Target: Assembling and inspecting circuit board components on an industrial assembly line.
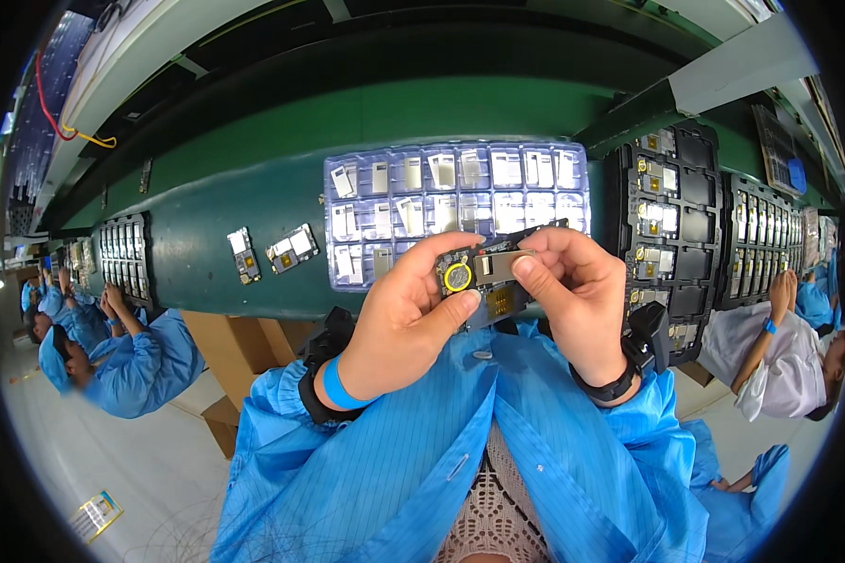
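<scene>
Circuit board, just near of the tray: the left hand pinches its left end; the right hand grips a metal plate over it, apparently mid-fitting. Left to do, seemingly: two loose boards farther left.

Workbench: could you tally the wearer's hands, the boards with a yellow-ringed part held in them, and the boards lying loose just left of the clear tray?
Hands: 2 (left hand, right hand)
Held yellow-ringed circuit board: 1
Loose boards: 2
Total: 5
</scene>
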A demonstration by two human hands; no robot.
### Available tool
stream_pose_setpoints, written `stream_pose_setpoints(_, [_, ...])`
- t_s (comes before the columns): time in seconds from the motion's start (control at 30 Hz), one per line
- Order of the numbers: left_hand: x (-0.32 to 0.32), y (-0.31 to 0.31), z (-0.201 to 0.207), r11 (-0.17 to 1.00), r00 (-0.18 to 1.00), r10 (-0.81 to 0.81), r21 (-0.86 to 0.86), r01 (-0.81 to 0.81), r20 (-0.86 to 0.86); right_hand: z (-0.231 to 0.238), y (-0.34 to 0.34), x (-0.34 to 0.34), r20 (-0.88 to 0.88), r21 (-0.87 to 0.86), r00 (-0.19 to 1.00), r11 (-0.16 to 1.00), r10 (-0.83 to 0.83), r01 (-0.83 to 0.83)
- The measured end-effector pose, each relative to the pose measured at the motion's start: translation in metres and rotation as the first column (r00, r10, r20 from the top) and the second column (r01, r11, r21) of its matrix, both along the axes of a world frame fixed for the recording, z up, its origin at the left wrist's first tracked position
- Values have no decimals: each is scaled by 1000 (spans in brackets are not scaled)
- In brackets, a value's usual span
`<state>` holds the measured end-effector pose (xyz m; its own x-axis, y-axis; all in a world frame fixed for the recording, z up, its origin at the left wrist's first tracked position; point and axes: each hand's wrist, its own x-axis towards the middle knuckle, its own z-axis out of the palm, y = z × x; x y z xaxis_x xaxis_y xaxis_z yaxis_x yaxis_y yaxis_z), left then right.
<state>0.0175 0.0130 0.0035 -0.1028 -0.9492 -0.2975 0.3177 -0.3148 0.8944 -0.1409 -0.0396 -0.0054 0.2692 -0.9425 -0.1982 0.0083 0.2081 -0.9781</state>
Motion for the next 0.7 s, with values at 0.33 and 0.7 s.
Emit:
stream_pose_setpoints(0.33, [0,-3,2,999,1000,12,35,-12,-3,2,-1,1,-125,-141,991,989,-50,32])
stream_pose_setpoints(0.7, [-1,-3,2,1000,1000,-11,25,11,8,-2,-3,-2,-87,-107,996,994,-14,4])
